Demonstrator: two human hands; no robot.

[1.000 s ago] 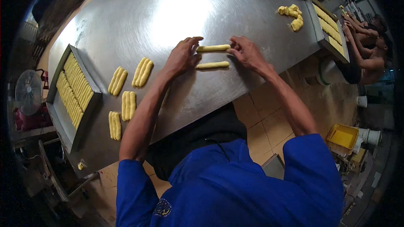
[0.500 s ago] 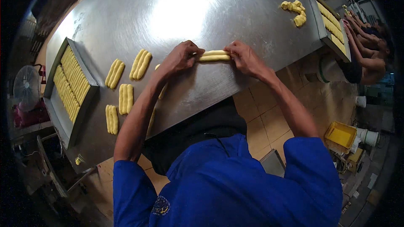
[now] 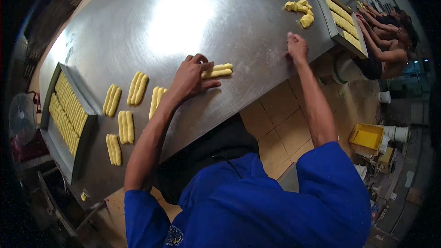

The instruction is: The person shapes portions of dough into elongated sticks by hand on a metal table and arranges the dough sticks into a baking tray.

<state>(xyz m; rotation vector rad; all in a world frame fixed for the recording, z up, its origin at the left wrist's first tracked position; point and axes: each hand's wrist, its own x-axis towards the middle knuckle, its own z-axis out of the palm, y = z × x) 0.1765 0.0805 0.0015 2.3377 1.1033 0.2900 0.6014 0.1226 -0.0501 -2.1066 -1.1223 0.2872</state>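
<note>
Two short yellow dough ropes (image 3: 217,70) lie side by side on the steel table. My left hand (image 3: 189,76) is over their left end, thumb and fingers spread to either side of the strip; that end is hidden beneath it. Off to the right, my right hand (image 3: 297,47) is above the table with fingers curled in and nothing visible in them. It is nearest to a twisted lump of yellow dough (image 3: 306,20). Left of my left forearm rest several flattened dough pieces (image 3: 138,88), each of joined ropes; one (image 3: 156,102) is partly covered by that arm.
A metal tray (image 3: 87,126) of dough rows stands at the table's left edge. Another filled tray (image 3: 332,26) is at the right edge, near co-workers (image 3: 390,46). A yellow crate (image 3: 366,138) and white buckets (image 3: 398,133) stand on the right-hand floor.
My right hand has let go of the dough ropes' right end and moved right toward the dough lump. My left hand has spread over their left end. The whole view has shifted somewhat.
</note>
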